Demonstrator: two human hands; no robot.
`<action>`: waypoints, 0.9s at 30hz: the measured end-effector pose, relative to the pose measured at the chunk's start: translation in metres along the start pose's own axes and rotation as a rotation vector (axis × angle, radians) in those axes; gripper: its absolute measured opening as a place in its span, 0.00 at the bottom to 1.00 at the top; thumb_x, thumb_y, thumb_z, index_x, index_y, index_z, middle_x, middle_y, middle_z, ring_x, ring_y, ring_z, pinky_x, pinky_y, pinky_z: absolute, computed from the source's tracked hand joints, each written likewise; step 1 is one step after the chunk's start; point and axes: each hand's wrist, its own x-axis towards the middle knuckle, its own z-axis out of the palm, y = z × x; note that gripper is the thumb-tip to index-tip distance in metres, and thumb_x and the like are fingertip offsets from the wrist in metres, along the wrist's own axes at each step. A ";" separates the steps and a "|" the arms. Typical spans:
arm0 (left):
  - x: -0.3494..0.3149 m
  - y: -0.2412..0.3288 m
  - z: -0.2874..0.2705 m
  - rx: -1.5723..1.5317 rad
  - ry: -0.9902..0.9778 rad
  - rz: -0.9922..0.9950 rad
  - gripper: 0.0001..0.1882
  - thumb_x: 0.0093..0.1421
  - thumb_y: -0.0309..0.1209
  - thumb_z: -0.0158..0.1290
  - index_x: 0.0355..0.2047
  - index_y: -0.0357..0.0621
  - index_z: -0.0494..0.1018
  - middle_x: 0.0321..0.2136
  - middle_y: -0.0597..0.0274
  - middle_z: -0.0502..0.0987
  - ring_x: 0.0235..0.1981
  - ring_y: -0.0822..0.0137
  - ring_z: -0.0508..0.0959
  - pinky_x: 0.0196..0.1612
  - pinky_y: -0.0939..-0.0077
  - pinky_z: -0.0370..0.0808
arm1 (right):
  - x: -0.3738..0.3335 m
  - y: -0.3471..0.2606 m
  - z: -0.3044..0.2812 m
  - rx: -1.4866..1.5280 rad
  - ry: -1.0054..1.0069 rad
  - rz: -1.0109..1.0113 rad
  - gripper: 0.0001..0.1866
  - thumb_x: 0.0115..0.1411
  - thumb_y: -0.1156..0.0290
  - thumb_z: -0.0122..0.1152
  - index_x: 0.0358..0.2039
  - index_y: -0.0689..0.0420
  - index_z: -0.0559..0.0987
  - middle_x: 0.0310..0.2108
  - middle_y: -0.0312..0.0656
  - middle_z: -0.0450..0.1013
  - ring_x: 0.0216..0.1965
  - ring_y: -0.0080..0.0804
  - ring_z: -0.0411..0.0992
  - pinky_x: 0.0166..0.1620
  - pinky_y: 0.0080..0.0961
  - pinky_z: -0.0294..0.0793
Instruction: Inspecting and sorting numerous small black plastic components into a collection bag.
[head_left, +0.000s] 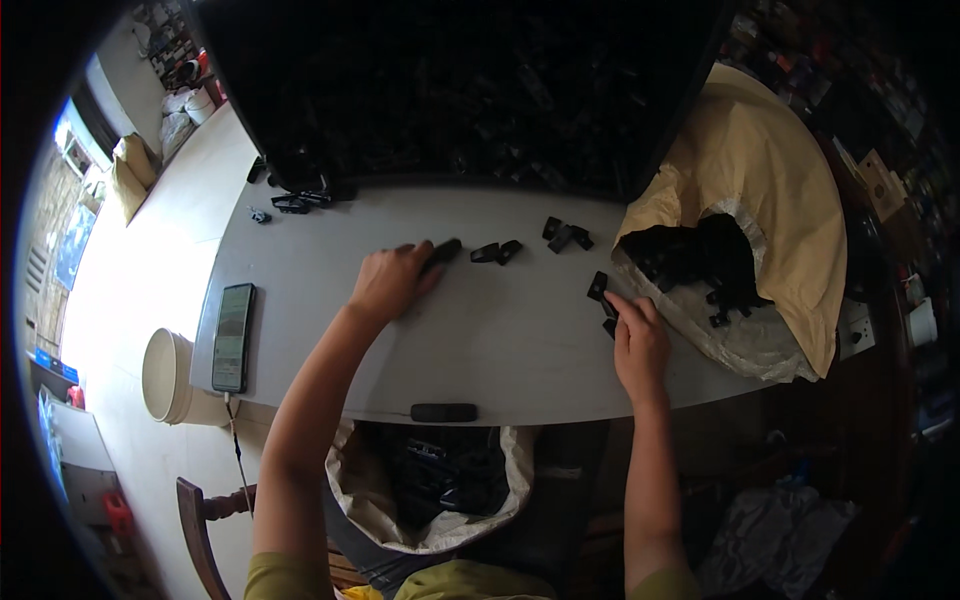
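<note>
Black oblong plastic piece (443, 254) sits at the fingertips of your left hand (390, 283), that grip seemingly closed about it; blur hides the exact contact. On the smooth grey surface (480, 350), your right hand (641, 347) extends its index finger to a small angular black piece (598, 284), perhaps to steady it; whether that grip encloses anything, cannot tell. Crumpled tan sack (790, 200) opens leftward at the right edge, presumably so its black contents (690, 262) lie within reach. Off-white open bag (517, 480) gapes below the near edge, likely for closeness to both hands.
</note>
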 end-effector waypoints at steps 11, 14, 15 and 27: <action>-0.046 -0.003 -0.006 -0.002 0.052 0.263 0.20 0.59 0.38 0.54 0.49 0.44 0.73 0.41 0.58 0.72 0.47 0.61 0.72 0.46 0.67 0.74 | 0.033 0.007 -0.019 0.081 -0.376 -0.247 0.19 0.54 0.87 0.51 0.45 0.59 0.79 0.32 0.44 0.69 0.29 0.37 0.69 0.36 0.26 0.70; -0.050 0.009 -0.008 -0.150 -0.061 0.209 0.20 0.57 0.33 0.56 0.50 0.42 0.73 0.39 0.55 0.72 0.45 0.57 0.73 0.48 0.66 0.73 | 0.037 0.002 -0.020 0.055 -0.451 -0.232 0.15 0.54 0.84 0.55 0.43 0.60 0.79 0.31 0.42 0.70 0.26 0.36 0.68 0.34 0.25 0.70; -0.054 0.015 -0.010 -0.155 -0.062 0.208 0.20 0.57 0.33 0.56 0.50 0.42 0.73 0.39 0.55 0.72 0.45 0.57 0.73 0.48 0.66 0.73 | 0.039 0.001 -0.020 0.046 -0.454 -0.194 0.14 0.54 0.81 0.58 0.42 0.60 0.79 0.33 0.41 0.70 0.29 0.36 0.69 0.35 0.26 0.70; -0.101 0.043 -0.004 -0.646 0.107 0.224 0.13 0.50 0.24 0.60 0.36 0.38 0.74 0.37 0.51 0.73 0.41 0.51 0.75 0.45 0.63 0.73 | 0.027 -0.036 0.022 -0.038 -0.245 -0.268 0.16 0.52 0.74 0.65 0.42 0.60 0.77 0.39 0.44 0.72 0.40 0.42 0.73 0.41 0.31 0.73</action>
